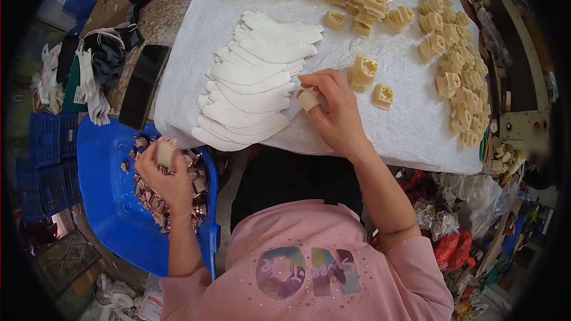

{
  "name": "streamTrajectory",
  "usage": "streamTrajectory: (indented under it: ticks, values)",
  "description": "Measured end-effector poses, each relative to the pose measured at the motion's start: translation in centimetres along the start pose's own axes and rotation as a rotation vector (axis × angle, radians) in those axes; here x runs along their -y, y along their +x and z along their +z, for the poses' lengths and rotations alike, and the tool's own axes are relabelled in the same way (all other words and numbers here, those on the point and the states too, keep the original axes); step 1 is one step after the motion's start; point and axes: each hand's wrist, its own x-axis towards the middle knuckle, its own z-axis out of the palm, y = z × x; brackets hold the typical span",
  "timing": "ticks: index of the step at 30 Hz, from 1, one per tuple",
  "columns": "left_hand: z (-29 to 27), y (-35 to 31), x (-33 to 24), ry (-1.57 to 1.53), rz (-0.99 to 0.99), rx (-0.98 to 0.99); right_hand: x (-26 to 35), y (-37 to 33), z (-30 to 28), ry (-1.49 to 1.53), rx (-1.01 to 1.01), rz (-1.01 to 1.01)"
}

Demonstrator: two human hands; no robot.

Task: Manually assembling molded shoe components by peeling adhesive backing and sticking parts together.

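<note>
My left hand [169, 185] is over a blue plastic basin [110, 196], its fingers closed round a small cream piece with a pinkish edge [166, 153], slightly blurred. Below it in the basin lies a heap of small maroon and cream pieces [151, 205]. My right hand [338, 113] rests at the table's near side, thumb and forefinger apart with nothing visible between them. A beige wrap [308, 101] circles its thumb. Just left of it, flat white curved pieces [247, 86] overlap in a long fanned row. Two small groups of cream rolled pieces [364, 71] sit to its right.
White cloth [342, 41] covers the table. Many cream rolled pieces [467, 83] stand in stacks along its far and right sides. A dark phone [144, 86] lies at the left, beside gloves and dark cloth [107, 53]. Plastic bags [470, 193] crowd the floor at right.
</note>
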Motion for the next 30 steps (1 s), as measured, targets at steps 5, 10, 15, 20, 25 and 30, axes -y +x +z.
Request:
streamTrajectory:
  ticks: [5,10,15,20,25,30]
  values:
    - [-2.7,-1.6,6.9,0.286,-0.209,-0.079,-0.6,2.0,0.9,-0.143,-0.058,-0.035]
    - [-0.8,1.1,1.9,0.191,-0.03,-0.119,-1.4,4.6,1.6,-0.207,-0.085,-0.08]
    - [3.0,4.6,-7.1,-0.269,0.285,0.16,-2.7,6.2,2.1,-0.507,-0.069,-0.123]
    - [5.0,6.3,-11.2,-0.284,0.482,0.372,-1.6,7.1,2.3,-0.558,0.023,-0.074]
    - [7.5,6.2,-11.1,-0.267,0.595,0.469,-1.4,6.3,2.1,-0.589,-0.001,-0.199]
    - [7.2,6.1,-10.9,-0.209,0.583,0.466,1.0,5.2,0.9,0.015,0.074,-0.238]
